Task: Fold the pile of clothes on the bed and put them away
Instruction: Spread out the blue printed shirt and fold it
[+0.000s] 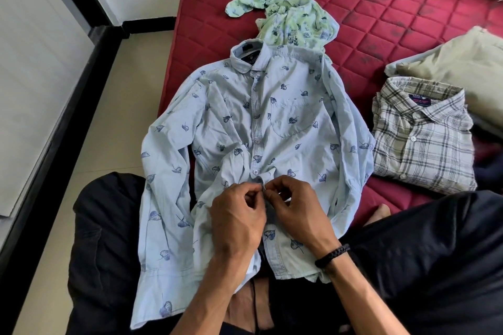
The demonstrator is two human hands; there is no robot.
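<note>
Left hand: fingers curled, pinching the left edge of the button placket low on the light blue leaf-print shirt.
Right hand: fingers curled, pinching the facing placket edge; the fingertips of both hands meet at one spot just below the lowest fastened button.
Wristband: dark braided band on the right wrist.
Light blue leaf-print shirt: lies front up on the bed, collar away from the person, buttoned down to the hands; the hem rests on the person's lap, and one sleeve hangs off the bed's edge over the person's left leg.
Green floral garment: crumpled, just beyond the blue shirt's collar and touching it.
Plaid shirt: folded, on the bed just right of the blue shirt.
Pillow: beige, behind the plaid shirt.
Legs: in dark trousers, either side of the shirt's hem.
Floor: pale tiles left of the bed.
</note>
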